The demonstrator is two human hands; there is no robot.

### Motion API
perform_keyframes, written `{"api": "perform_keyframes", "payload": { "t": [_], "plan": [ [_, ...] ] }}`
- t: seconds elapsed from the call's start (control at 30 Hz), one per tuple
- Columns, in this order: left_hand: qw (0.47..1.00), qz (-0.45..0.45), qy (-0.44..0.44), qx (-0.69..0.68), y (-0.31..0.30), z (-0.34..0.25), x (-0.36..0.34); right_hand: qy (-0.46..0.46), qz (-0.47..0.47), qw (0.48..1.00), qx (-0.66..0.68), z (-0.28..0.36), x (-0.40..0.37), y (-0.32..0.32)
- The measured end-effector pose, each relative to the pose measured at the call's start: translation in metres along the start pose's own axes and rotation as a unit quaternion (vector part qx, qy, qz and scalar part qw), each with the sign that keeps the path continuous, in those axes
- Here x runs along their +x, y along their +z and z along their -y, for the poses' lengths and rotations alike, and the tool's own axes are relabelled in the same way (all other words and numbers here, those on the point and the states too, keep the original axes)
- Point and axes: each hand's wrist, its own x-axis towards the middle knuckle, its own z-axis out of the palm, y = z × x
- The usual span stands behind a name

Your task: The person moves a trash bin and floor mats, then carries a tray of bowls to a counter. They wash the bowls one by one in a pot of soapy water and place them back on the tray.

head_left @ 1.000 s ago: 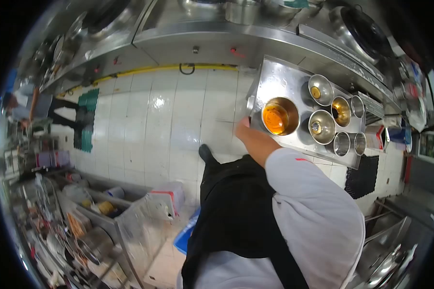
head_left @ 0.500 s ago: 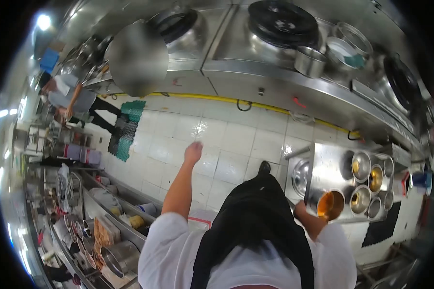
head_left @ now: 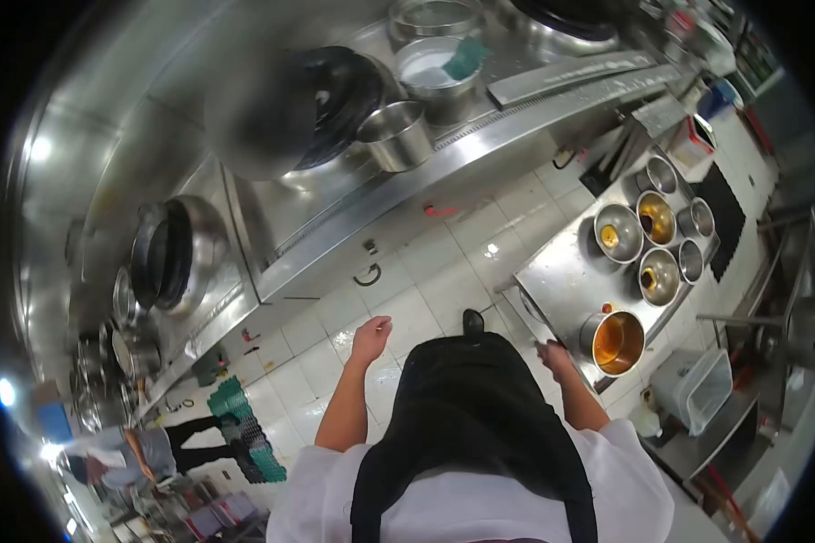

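Observation:
My left hand (head_left: 371, 340) hangs over the tiled floor, left of the black apron (head_left: 466, 407), its fingers loosely bent, slightly apart and holding nothing. At the near left edge of the steel table (head_left: 552, 282) is my right hand (head_left: 557, 358); its fingers are blurred, so any grip is hidden. Just right of it, a steel pot (head_left: 618, 344) with orange-brown liquid stands on the table. Several steel bowls and containers sit beyond, among them a bowl with something yellow (head_left: 617, 233) and one with amber liquid (head_left: 656, 217).
A steel counter (head_left: 335, 240) runs along the far side, bearing an empty-looking pot (head_left: 396, 137), a bowl with a green cloth (head_left: 467, 59) and black-lidded vessels. A person (head_left: 145, 452) stands lower left by a green and black mat (head_left: 245, 430). Clear plastic bin (head_left: 704, 389) at right.
The view has turned to the right, bringing the steel table and plastic bin further into sight. My right hand now shows further from the pot's rim, at the table edge.

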Motion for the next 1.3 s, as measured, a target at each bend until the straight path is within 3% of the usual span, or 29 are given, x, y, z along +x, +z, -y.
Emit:
{"api": "perform_keyframes", "payload": {
  "t": [0.03,0.07,0.1,0.13,0.2,0.23,0.27,0.3,0.37,0.43,0.53,0.57,0.6,0.63,0.67,0.7,0.73,0.77,0.8,0.83,0.87,0.93,0.97,1.03,1.13,1.2,1.23,1.27,1.3],
  "plan": [
    [1.0,-0.007,-0.008,-0.004,0.0,0.001,0.01,0.009,-0.008,1.0,0.01,0.018,-0.016,0.01],
    [0.999,0.021,-0.036,-0.035,0.005,0.01,0.03,-0.015,0.032,0.946,0.321,0.036,-0.028,0.021],
    [0.999,0.036,-0.023,-0.03,0.007,0.001,0.047,-0.046,0.065,0.796,0.601,0.05,-0.034,0.027],
    [0.998,0.061,0.021,-0.017,0.013,-0.019,0.063,-0.051,0.053,0.786,0.613,0.061,-0.034,0.028],
    [0.983,0.14,0.12,-0.003,0.029,-0.063,0.093,-0.11,0.035,0.67,0.734,0.069,-0.036,0.037],
    [0.967,0.19,0.169,-0.006,0.044,-0.091,0.107,-0.107,0.02,0.66,0.743,0.065,-0.031,0.041],
    [0.935,0.222,0.276,-0.01,0.064,-0.108,0.121,-0.122,-0.027,0.669,0.732,0.059,-0.023,0.047],
    [0.925,0.307,0.225,-0.007,0.078,-0.137,0.128,-0.141,-0.07,0.68,0.717,0.058,-0.017,0.049],
    [0.878,0.351,0.311,0.096,0.112,-0.18,0.135,-0.165,-0.09,0.655,0.732,0.062,-0.014,0.04],
    [0.858,0.395,0.318,0.08,0.15,-0.206,0.135,-0.137,-0.117,0.653,0.736,0.048,-0.01,0.033],
    [0.838,0.437,0.322,0.06,0.166,-0.241,0.131,-0.176,-0.132,0.684,0.696,0.029,-0.009,0.023],
    [0.831,0.447,0.327,0.047,0.178,-0.234,0.138,-0.213,-0.187,0.815,0.505,0.016,-0.012,0.018],
    [0.821,0.494,0.277,0.072,0.161,-0.243,0.132,-0.276,-0.202,0.891,0.299,0.009,-0.022,0.016],
    [0.759,0.514,0.384,0.11,0.213,-0.216,0.149,-0.184,-0.104,0.737,0.642,0.001,-0.024,0.001],
    [0.78,0.523,0.306,0.154,0.151,-0.247,0.13,-0.243,-0.115,0.83,0.489,-0.029,-0.012,-0.012],
    [0.74,0.553,0.354,0.146,0.132,-0.255,0.129,-0.146,-0.131,0.75,0.632,-0.014,-0.03,-0.019],
    [0.732,0.528,0.384,0.197,0.128,-0.255,0.128,-0.234,-0.106,0.884,0.39,-0.06,-0.005,-0.042],
    [0.715,0.542,0.41,0.165,0.127,-0.25,0.137,-0.1,-0.218,0.78,0.578,0.032,-0.066,-0.015],
    [0.745,0.507,0.41,0.141,0.109,-0.237,0.142,-0.181,-0.155,0.849,0.471,-0.097,0.009,-0.061],
    [0.769,0.469,0.418,0.121,0.098,-0.228,0.14,-0.183,-0.155,0.811,0.534,-0.064,-0.02,-0.049],
    [0.839,0.37,0.397,-0.04,0.124,-0.181,0.153,-0.105,-0.172,0.82,0.536,-0.063,-0.031,-0.041],
    [0.912,0.272,0.305,-0.018,0.048,-0.147,0.162,0.001,-0.197,0.843,0.501,-0.055,-0.034,-0.051],
    [0.94,0.151,0.303,-0.049,0.058,-0.09,0.181,0.018,-0.187,0.865,0.466,-0.046,-0.033,-0.056],
    [0.986,-0.036,0.134,-0.088,-0.013,-0.039,0.162,0.054,-0.165,0.903,0.392,-0.03,-0.033,-0.065],
    [0.938,-0.326,0.082,-0.087,-0.08,0.052,0.14,0.088,-0.115,0.956,0.256,0.007,-0.02,-0.078],
    [0.891,-0.439,0.0,-0.112,-0.12,0.079,0.122,0.095,-0.057,0.982,0.156,0.04,-0.007,-0.08],
    [0.888,-0.445,-0.004,-0.117,-0.135,0.088,0.114,0.096,-0.006,0.99,0.105,0.06,0.003,-0.079],
    [0.887,-0.445,-0.066,-0.109,-0.147,0.095,0.105,0.092,0.066,0.992,0.05,0.081,0.013,-0.079],
    [0.885,-0.437,-0.124,-0.1,-0.156,0.096,0.1,0.081,0.193,0.978,-0.02,0.107,0.026,-0.075]
  ]
}}
